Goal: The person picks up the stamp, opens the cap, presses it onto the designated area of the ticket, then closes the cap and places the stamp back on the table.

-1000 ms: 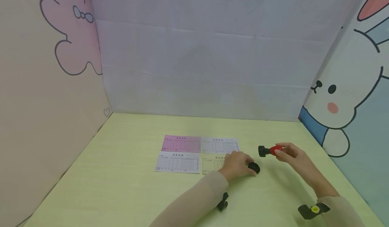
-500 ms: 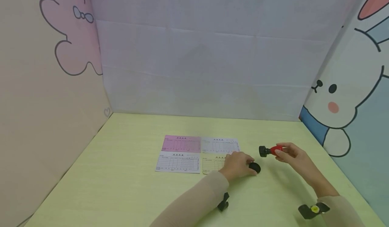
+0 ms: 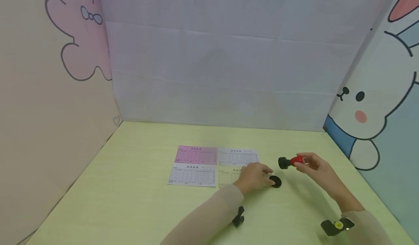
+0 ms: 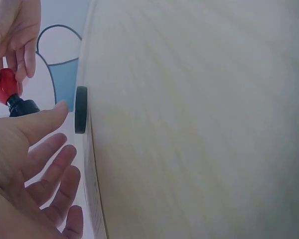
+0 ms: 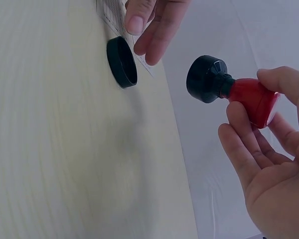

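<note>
My right hand (image 3: 316,169) pinches a hand stamp by its red handle (image 3: 297,161), holding it sideways above the table with its round black head (image 5: 205,79) pointing left. A round black cap (image 3: 276,182) lies flat on the table, its hollow side (image 5: 125,62) facing up in the right wrist view. Close at the cap's left edge is my left hand (image 3: 253,177), fingers loosely spread and nothing gripped. In the left wrist view its thumb (image 4: 57,113) points toward the cap (image 4: 81,110).
Left of the cap lie several printed form slips: a pink one (image 3: 195,155), white ones (image 3: 192,175) and a yellow one (image 3: 227,178) partly hidden by my left hand. A pale wall (image 3: 216,74) closes off the back; a rabbit-printed panel (image 3: 376,128) stands right.
The cap, earlier tilted in my left fingers, now lies flat on the table. My left hand has let go and drawn slightly left. The right hand with the stamp has barely moved.
</note>
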Demonstrator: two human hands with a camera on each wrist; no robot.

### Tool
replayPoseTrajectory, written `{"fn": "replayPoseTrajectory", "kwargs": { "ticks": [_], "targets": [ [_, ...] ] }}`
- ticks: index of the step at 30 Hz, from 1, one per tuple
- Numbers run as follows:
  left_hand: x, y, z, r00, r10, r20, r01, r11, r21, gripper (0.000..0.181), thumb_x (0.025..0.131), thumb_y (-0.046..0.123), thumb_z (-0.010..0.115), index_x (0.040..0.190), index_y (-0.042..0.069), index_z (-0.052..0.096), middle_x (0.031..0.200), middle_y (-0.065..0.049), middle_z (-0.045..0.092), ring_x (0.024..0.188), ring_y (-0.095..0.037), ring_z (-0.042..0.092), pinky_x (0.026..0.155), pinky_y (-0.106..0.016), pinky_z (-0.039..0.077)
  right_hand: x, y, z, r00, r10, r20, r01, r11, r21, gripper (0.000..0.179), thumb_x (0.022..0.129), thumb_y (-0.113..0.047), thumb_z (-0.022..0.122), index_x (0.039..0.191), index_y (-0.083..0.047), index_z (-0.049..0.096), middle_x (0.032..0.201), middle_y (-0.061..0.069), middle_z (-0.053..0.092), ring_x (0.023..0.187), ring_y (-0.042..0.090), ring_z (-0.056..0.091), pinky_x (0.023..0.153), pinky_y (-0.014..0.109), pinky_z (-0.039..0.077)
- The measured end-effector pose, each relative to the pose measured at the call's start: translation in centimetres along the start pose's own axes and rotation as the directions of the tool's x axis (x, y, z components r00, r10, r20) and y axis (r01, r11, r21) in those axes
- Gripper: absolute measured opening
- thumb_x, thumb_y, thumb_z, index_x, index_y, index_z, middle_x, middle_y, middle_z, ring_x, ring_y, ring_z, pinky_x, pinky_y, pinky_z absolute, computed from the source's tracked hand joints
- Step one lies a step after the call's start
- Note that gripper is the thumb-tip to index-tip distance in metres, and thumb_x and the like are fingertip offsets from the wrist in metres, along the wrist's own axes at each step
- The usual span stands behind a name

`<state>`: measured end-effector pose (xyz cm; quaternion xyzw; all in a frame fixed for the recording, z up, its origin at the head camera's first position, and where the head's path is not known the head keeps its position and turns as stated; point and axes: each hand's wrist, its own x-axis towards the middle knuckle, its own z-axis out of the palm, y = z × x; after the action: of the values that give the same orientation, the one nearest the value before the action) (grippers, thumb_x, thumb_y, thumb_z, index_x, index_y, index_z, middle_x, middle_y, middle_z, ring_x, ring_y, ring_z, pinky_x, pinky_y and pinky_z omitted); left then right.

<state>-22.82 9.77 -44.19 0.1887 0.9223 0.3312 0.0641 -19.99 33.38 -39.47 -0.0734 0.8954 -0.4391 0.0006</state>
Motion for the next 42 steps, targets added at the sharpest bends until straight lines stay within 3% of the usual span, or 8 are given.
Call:
{"fn": "replayPoseTrajectory", "kwargs": {
  "ticks": [4, 8, 21, 30, 42],
  "targets": [
    [0.0, -0.2, -0.3, 1.0, -0.006, 0.009, 0.007, 0.998, -0.056, 0.034, 0.082, 0.038, 0.084, 0.114, 0.031, 0.076, 0.108, 0.018, 0.071, 0.102, -0.003, 0.06, 0.087, -0.029, 0.039, 0.2, -0.3, 0.1, 1.0, -0.027, -0.015, 0.027, 0.999, -0.028, 0.052, 0.1, -0.035, 0.063, 0.142, -0.008, 0.05, 0.121, 0.014, 0.063, 0.096, 0.001, 0.063, 0.079, 0.023, 0.051],
    [0.1, -0.4, -0.7, 1.0, 0.008, 0.013, -0.007, 0.998, -0.058, 0.034, 0.083, 0.04, 0.083, 0.115, 0.031, 0.076, 0.108, 0.018, 0.071, 0.103, -0.003, 0.061, 0.088, -0.03, 0.04, 0.3, -0.4, 0.4, 0.999, -0.046, -0.028, 0.044, 0.997, -0.059, 0.052, 0.099, -0.035, 0.064, 0.142, -0.008, 0.051, 0.121, 0.014, 0.062, 0.094, 0.004, 0.063, 0.077, 0.024, 0.051],
    [-0.4, -1.6, -2.2, 1.0, 0.028, 0.009, -0.026, 0.991, -0.134, 0.035, 0.085, 0.037, 0.081, 0.118, 0.026, 0.075, 0.108, 0.016, 0.07, 0.09, -0.002, 0.062, 0.092, -0.036, 0.041, 1.0, -1.3, 1.5, 0.992, -0.114, -0.052, 0.106, 0.986, -0.13, 0.05, 0.097, -0.034, 0.068, 0.138, -0.009, 0.056, 0.111, 0.012, 0.065, 0.09, 0.012, 0.063, 0.072, 0.024, 0.054],
    [-0.7, -2.8, -3.6, 0.999, 0.035, -0.007, -0.036, 0.982, -0.187, 0.037, 0.087, 0.036, 0.079, 0.121, 0.024, 0.074, 0.113, 0.014, 0.069, 0.103, -0.01, 0.061, 0.095, -0.037, 0.045, 1.6, -1.6, 2.5, 0.981, -0.183, -0.058, 0.176, 0.979, -0.105, 0.045, 0.095, -0.026, 0.072, 0.134, -0.008, 0.059, 0.109, 0.011, 0.066, 0.087, 0.009, 0.063, 0.07, 0.023, 0.054],
    [-1.2, -5.0, -6.2, 0.999, 0.024, -0.027, -0.029, 0.98, -0.198, 0.038, 0.088, 0.035, 0.079, 0.123, 0.021, 0.073, 0.118, 0.007, 0.069, 0.11, -0.019, 0.061, 0.09, -0.034, 0.051, 2.4, -2.5, 3.7, 0.984, -0.174, -0.04, 0.168, 0.979, -0.114, 0.046, 0.094, -0.031, 0.073, 0.132, -0.009, 0.061, 0.11, 0.01, 0.066, 0.09, 0.02, 0.063, 0.072, 0.025, 0.054]
  ]
}}
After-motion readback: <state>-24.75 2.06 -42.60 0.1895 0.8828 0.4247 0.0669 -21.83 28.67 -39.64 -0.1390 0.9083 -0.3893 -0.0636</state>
